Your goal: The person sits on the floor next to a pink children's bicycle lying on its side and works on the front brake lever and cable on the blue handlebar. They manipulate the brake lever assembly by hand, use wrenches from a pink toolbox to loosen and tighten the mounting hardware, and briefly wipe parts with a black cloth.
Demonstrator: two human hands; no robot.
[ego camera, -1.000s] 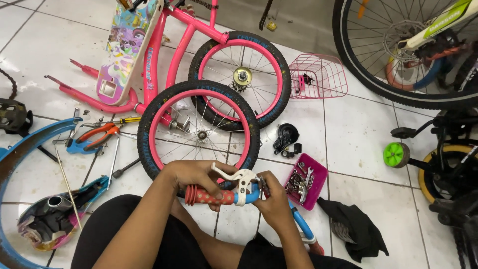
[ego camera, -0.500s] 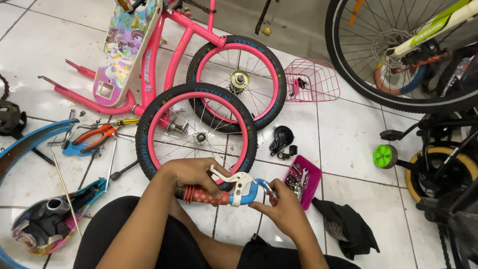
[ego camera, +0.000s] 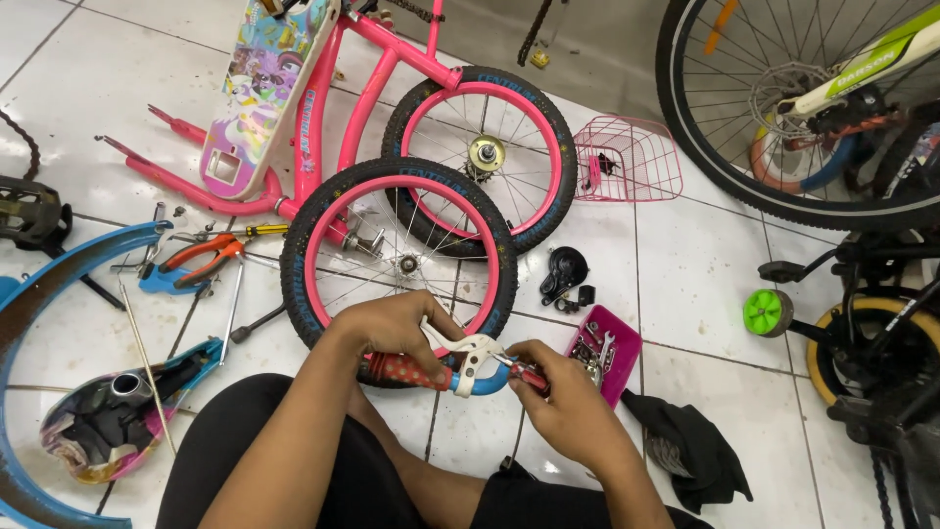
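Note:
My left hand (ego camera: 392, 328) grips a blue handlebar by its red dotted grip (ego camera: 406, 372), thumb resting over the white brake lever (ego camera: 468, 355). My right hand (ego camera: 558, 392) pinches a small red-handled tool (ego camera: 529, 377) against the bar's blue bend (ego camera: 490, 384), just right of the lever clamp. Both hands sit above my lap, in front of a pink-rimmed wheel (ego camera: 397, 260) lying on the tiled floor.
A second pink wheel (ego camera: 485, 157) and pink bike frame (ego camera: 323, 118) lie behind. A pink parts tray (ego camera: 612, 348), black bell (ego camera: 566, 274), pink basket (ego camera: 627, 162), orange pliers (ego camera: 201, 257), blue fender (ego camera: 59, 294), dark rag (ego camera: 685, 451) and larger bikes (ego camera: 842, 108) surround me.
The handlebar and both hands stayed over my lap. My right hand shifted from the bar's blue end to pinch the small tool close by the brake lever clamp.

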